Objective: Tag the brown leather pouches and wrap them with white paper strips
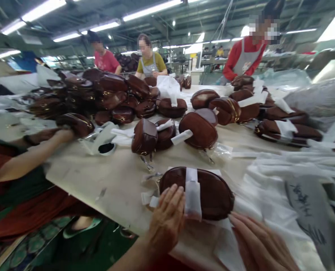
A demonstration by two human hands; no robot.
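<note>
bag (213,194) lies partly hidden under left hand (167,215).

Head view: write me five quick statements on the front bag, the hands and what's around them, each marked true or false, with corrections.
1. A white strip crosses the front bag. True.
2. The left hand is off the bag. False: its fingers lie on it.
3. The right hand is at the bag's lower right edge. True.
4. The front bag is yellow. False: it is dark brown.
5. A gray piece at the right bears dark writing. True.
</note>
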